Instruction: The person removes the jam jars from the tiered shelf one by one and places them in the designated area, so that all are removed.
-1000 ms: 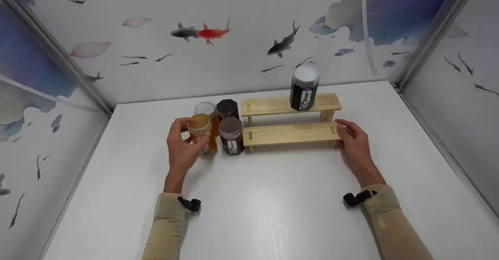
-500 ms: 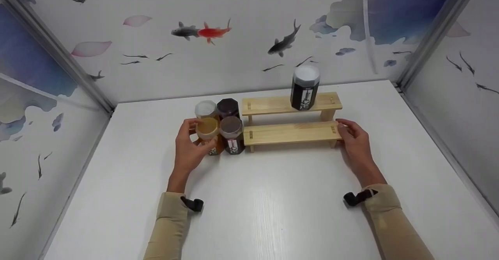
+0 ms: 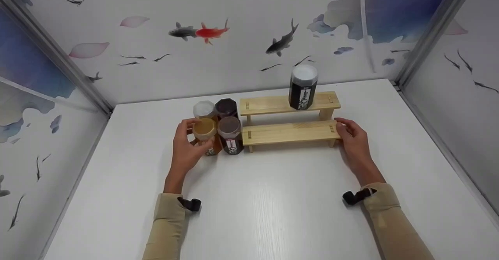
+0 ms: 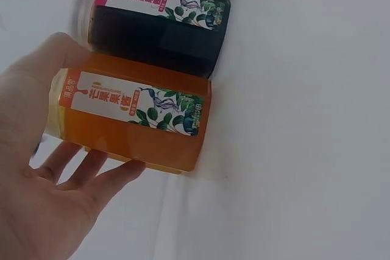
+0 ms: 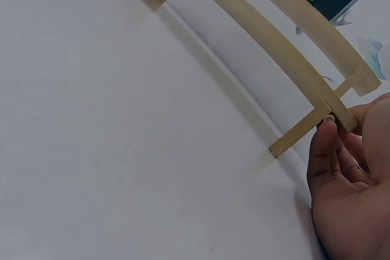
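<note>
My left hand (image 3: 183,147) holds an orange jar of mango jam (image 4: 128,129) between thumb and fingers; the jar stands upright on the table. Tight beside it is a dark jar of dragon fruit jam (image 3: 230,131), label facing front. Behind these are a pale-lidded amber jar (image 3: 204,108) and a dark-lidded jar (image 3: 226,107), both partly hidden. With its thumb and fingers, my right hand (image 3: 355,145) pinches the right end of the lower wooden shelf (image 3: 288,133), seen close in the right wrist view at the shelf tip (image 5: 344,119).
On the upper wooden shelf (image 3: 265,105) stands a black jar with a white lid (image 3: 303,88), right of its middle. The white table (image 3: 257,205) is bounded by printed panels, with a back wall (image 3: 241,65) showing painted fish.
My left hand has moved the orange jar slightly right, up beside the dark dragon fruit jar. The right hand keeps its hold on the lower shelf's end.
</note>
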A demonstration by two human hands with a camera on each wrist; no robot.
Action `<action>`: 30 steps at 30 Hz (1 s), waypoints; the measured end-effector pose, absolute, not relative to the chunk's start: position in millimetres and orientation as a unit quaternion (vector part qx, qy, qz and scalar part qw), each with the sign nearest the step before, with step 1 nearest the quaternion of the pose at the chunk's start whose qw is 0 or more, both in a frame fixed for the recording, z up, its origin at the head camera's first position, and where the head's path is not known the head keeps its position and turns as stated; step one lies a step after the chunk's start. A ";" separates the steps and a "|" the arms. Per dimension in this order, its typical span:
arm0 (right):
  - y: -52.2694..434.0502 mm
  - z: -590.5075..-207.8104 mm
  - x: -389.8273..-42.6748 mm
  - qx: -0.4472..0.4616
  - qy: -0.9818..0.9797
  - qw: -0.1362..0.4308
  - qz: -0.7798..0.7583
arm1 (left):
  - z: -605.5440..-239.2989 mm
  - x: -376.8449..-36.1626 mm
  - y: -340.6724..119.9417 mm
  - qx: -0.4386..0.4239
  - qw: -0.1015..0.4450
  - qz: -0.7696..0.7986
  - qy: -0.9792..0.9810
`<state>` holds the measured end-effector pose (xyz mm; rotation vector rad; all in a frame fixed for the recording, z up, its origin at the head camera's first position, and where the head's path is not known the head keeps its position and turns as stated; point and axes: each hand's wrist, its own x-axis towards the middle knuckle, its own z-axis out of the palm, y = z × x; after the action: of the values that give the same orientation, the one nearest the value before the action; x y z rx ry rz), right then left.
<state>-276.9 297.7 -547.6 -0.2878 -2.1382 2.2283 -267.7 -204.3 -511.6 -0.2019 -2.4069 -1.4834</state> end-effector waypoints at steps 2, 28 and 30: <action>297.1 -547.4 -276.9 -0.094 -0.689 0.017 0.719 | -507.8 -266.6 -204.4 -0.068 0.136 -0.516 -0.843; 295.5 -546.3 -276.8 -0.088 -0.688 0.025 0.720 | -456.9 -271.4 -26.9 -0.265 0.144 -0.434 -0.849; 296.1 -545.7 -276.1 -0.088 -0.688 0.025 0.720 | -455.5 -278.3 -11.7 -0.266 0.140 -0.442 -0.845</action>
<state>-276.1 296.1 -545.7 -0.2732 -2.1292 2.2262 -278.3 -11.7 -455.5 -0.7691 -2.4419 -1.2785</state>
